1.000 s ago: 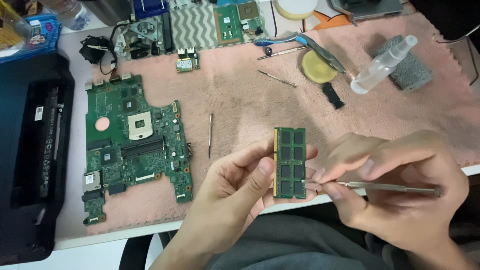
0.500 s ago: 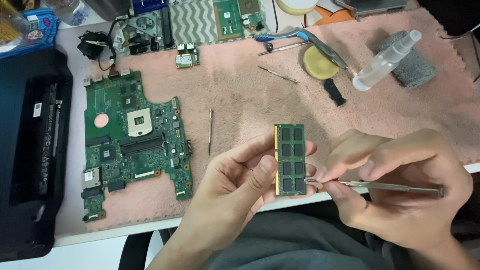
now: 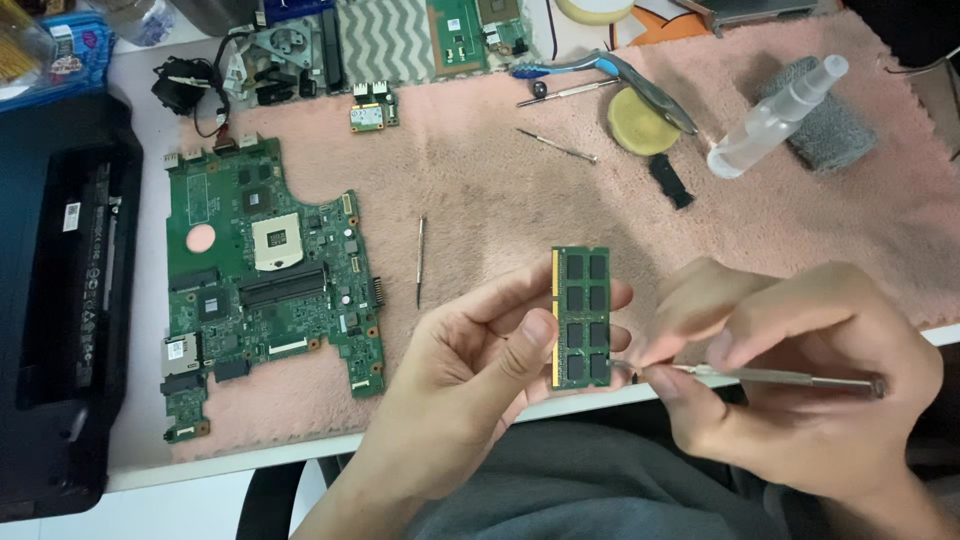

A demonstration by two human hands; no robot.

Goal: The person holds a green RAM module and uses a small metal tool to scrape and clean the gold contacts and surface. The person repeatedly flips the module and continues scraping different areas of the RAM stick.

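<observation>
Head view: hands work over near table edge [image 3: 300,455], pink towel [image 3: 500,200] bare between motherboard [image 3: 265,285] and hands. Left hand [image 3: 470,370] — palm up, thumb and fingers pinching memory module [image 3: 581,317], held upright. Right hand [image 3: 790,370] — fingers curled around thin metal screwdriver [image 3: 770,376], shaft level, tip touching module's lower right edge.
</observation>
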